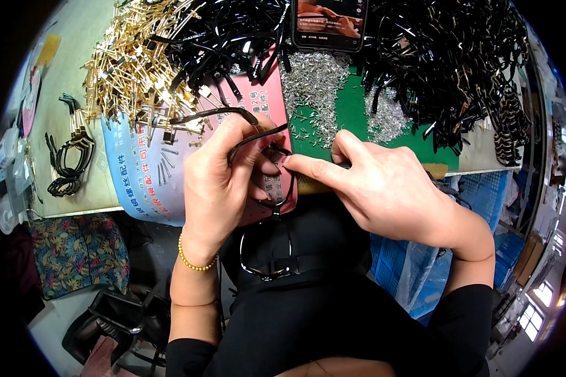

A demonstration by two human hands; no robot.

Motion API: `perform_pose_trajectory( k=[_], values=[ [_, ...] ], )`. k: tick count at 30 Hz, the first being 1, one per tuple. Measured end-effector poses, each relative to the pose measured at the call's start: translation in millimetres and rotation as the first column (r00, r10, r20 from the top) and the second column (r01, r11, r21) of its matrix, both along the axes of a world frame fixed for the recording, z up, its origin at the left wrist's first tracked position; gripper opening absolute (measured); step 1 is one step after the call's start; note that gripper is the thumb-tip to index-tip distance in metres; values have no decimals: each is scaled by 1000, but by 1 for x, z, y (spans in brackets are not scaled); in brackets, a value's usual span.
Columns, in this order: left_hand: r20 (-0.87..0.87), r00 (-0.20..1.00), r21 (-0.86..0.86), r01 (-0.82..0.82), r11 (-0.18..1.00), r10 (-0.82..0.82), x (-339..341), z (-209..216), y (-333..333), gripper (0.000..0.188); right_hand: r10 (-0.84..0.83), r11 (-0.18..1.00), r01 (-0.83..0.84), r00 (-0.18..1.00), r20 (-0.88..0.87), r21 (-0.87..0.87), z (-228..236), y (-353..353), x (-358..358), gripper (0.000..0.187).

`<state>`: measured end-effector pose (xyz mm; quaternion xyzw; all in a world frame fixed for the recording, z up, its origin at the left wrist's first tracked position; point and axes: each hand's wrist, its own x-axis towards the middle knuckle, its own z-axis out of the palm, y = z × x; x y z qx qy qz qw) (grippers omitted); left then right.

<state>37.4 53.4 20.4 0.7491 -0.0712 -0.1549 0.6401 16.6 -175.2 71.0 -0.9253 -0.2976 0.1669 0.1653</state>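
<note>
A pair of black-framed eyeglasses (266,274) hangs below my hands, with one rim against my dark clothing. My left hand (223,166) grips the glasses, and a black temple arm (215,113) sticks out over its fingers to the left. The index finger of my right hand (383,188) reaches across and touches the frame near its hinge, beside the left fingertips. The right thumb is hidden and the other fingers are curled, so whatever they may pinch cannot be made out.
Gold metal temple pieces (138,63) heap at the back left, with black temple arms (446,56) piled at the back right. Small silver screws (317,81) lie on a green mat (352,107) below a phone (327,25). A bundle of temple arms (72,151) lies far left. Blue crates (484,195) stand right.
</note>
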Motion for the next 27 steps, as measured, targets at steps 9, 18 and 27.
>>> perform_pose_trajectory(
  k=[9, 18, 27],
  values=[
    [316, 949, 101, -8, 995, -24, -5, -14, -1, 23, -5, 1000, 5, 1000, 14, -4, 1, 1, 0, 59],
    [359, 932, 146, 3, 989, -56, -4, -12, -2, 22, -6, 1000, 6, 999, 44, 5, -1, 0, -1, 58],
    [374, 921, 257, 5, 966, -105, -1, -3, -4, 28, 23, 999, -23, 999, -27, -23, 5, 0, 2, 60]
  ],
)
